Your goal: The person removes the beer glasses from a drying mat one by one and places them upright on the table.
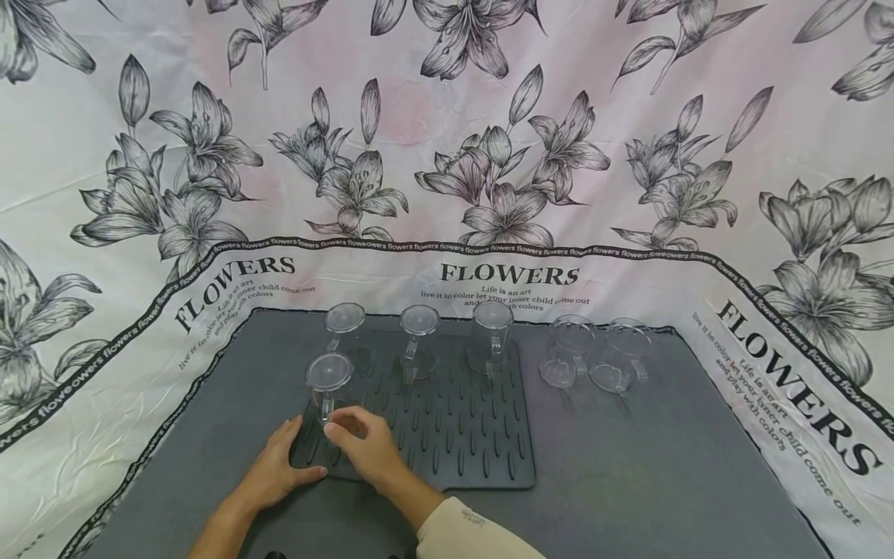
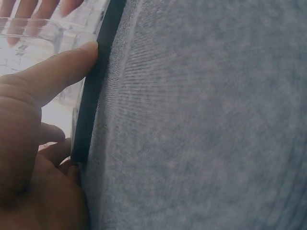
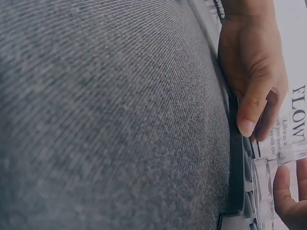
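Left hand: the left hand [image 1: 279, 470] is resting released at the front-left corner of the mat [image 1: 520, 468], its thumb touching the front edge and its fingers lying along the left edge.
Right hand: the right hand [image 1: 366, 449] is bending thumb and fingers at the handle of the front mug [image 1: 330, 374]; whether it is grasping the handle cannot be told.
Front mug: clear, standing upside down near the mat's left edge, its handle facing the front.
Back row: three inverted clear mugs, left [image 1: 345, 318], middle [image 1: 419, 320] and right [image 1: 492, 315], are standing apart along the mat's back edge.
Upright pair: two clear mugs, inner [image 1: 559, 374] and outer [image 1: 611, 379], are standing mouth up beyond the mat's right edge, towards the back-right corner of the bench [image 1: 628, 481].
Backdrop: a flower-printed cloth [image 1: 391, 272] is hanging behind the bench's back edge.
Sleeve: a pale sleeve [image 1: 464, 536] is covering the right forearm.
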A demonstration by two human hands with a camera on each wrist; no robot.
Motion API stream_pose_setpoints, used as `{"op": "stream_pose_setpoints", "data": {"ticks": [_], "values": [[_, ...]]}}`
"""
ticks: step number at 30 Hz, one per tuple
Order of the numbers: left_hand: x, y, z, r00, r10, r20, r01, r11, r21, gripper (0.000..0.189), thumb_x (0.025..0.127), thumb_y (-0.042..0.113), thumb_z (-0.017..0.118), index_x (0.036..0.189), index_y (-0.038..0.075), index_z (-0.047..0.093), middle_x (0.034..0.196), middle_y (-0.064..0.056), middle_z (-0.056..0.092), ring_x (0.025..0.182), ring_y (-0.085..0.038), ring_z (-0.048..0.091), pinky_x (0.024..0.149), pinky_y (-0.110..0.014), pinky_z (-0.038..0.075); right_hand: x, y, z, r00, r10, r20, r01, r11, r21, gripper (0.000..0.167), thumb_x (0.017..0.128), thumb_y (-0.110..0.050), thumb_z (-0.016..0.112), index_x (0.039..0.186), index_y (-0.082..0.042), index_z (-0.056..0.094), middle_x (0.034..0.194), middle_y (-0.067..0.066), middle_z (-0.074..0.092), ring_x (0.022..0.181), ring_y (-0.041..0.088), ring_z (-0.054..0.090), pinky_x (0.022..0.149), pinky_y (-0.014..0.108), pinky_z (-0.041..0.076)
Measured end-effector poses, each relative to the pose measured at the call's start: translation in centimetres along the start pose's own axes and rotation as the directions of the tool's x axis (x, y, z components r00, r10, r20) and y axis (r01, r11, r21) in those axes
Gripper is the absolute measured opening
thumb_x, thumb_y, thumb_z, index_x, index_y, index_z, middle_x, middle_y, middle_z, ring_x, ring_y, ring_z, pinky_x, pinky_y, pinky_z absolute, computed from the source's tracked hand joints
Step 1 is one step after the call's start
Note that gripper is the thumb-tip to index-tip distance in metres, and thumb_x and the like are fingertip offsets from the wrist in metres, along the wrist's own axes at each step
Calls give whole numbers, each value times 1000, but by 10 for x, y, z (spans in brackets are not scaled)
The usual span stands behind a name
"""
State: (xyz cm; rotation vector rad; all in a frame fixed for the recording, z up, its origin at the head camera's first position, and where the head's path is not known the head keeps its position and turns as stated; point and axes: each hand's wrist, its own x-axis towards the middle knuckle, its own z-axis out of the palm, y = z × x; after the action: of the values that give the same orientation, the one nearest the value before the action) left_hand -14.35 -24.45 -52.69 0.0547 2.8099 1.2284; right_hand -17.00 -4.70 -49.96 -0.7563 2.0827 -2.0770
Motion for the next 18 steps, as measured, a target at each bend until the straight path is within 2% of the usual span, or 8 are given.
{"op": "stream_pose_setpoints", "data": {"ticks": [7,12,18], "values": [[-1,-2,1,1000,19,-15,-19,1000,-3,109,72,32,86,145,-17,20,148,-38,17,136,-54,9,105,-67,15,4,3,6,998,60,31,-62,997,46,28,95,-22,62,113,-1,66,100,-1,67,84,6,59,67,25,53],[-2,0,1,1000,9,-3,-10,1000,-3,109,73,33,85,145,-16,20,149,-38,16,137,-52,9,106,-65,14,5,7,10,996,75,43,-77,996,49,28,95,-17,61,113,5,64,104,5,68,85,6,60,66,24,52],[-1,0,0,1000,19,-13,-19,1000,-2,109,73,32,86,145,-16,20,149,-38,17,137,-52,9,106,-65,15,7,9,14,995,88,41,-90,994,60,26,97,-20,59,112,1,66,105,5,69,89,7,61,68,26,53]]}}
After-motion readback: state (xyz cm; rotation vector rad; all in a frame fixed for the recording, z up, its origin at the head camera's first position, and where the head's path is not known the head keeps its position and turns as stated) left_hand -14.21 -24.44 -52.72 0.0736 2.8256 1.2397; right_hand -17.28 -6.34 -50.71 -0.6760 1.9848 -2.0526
